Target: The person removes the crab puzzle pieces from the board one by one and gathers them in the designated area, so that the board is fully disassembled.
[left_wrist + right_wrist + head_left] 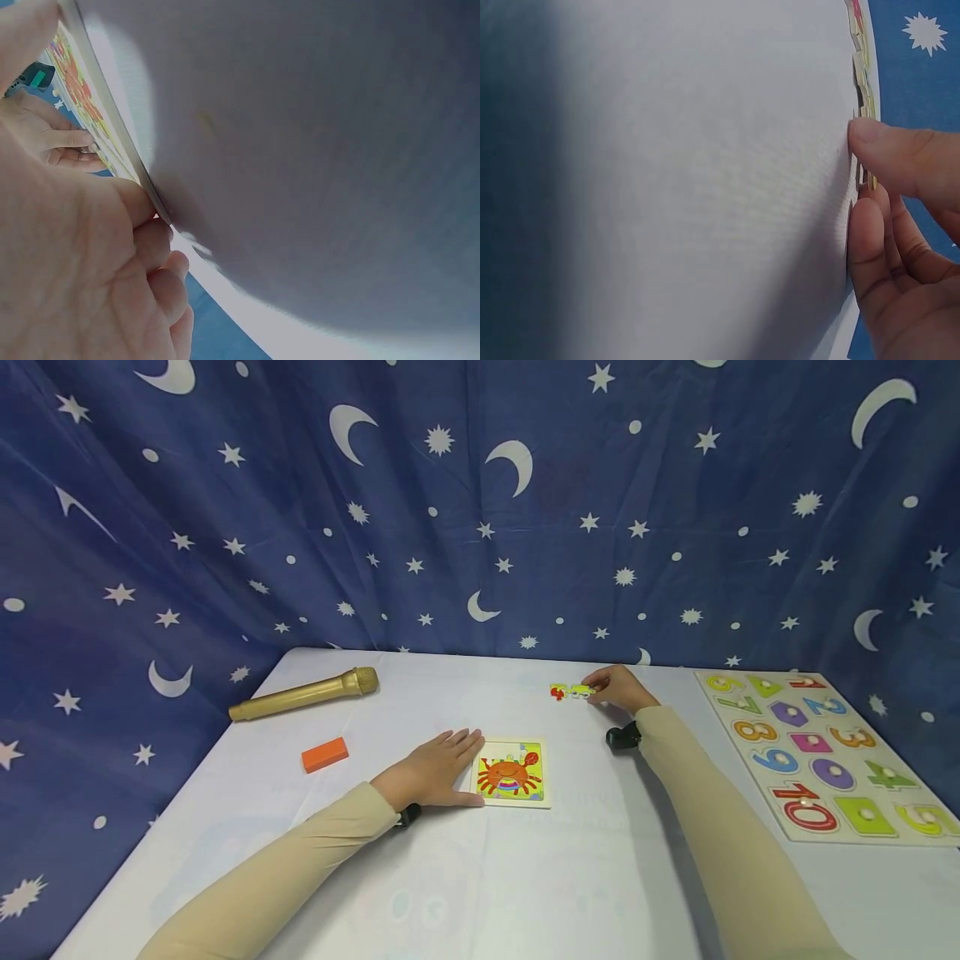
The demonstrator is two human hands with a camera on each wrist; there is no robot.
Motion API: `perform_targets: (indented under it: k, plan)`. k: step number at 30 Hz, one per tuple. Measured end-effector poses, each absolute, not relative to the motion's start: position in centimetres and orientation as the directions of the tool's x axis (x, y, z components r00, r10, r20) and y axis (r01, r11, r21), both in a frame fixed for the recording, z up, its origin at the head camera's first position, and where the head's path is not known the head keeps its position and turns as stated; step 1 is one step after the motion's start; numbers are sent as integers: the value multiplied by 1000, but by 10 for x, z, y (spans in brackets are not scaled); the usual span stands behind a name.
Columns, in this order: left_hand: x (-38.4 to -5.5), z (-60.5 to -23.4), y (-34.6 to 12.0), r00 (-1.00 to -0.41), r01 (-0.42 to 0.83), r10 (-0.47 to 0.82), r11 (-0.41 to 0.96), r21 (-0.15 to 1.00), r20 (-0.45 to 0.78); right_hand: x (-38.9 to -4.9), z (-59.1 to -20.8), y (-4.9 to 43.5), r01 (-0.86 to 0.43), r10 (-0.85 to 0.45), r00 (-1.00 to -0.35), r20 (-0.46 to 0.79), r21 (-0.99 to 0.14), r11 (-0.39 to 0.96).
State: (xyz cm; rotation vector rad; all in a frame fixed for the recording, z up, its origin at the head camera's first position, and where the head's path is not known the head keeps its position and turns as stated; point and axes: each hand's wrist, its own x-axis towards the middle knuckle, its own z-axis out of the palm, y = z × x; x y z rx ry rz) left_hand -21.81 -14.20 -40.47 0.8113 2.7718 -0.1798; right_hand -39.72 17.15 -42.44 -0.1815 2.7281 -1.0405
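Crab puzzle (510, 772): square, pale-rimmed, lower centre of my view.
Left hand (431, 770): I see spread fingers touching its left edge.
Right hand (621, 687): pinches a thin, jagged puzzle piece (582, 692), right of centre.

Gold mic (306, 694) nr orange blk (325, 755); number bd (854, 754) at R.

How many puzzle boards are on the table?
2: the crab puzzle, touching the left hand, and the number board at the far right. No others show.
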Motion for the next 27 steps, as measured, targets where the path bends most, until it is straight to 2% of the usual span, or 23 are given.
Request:
perform_targets:
  k: [10, 16, 27]
  plan:
    - [-219, -408, -139, -812, 549, 519, 835, -48, -266, -387, -417, 180, -46, -204, -968, -148, -691, 722]
    - [-219, -408, -139, -814, 544, 517, 838, -40, -265, -378, -411, 190, -103, -272, -956, -113, -737, 668]
    - [-219, -405, -142, -818, 537, 511, 843, -32, -264, -326, -387, 168, -283, -449, -894, -9, -764, 580]
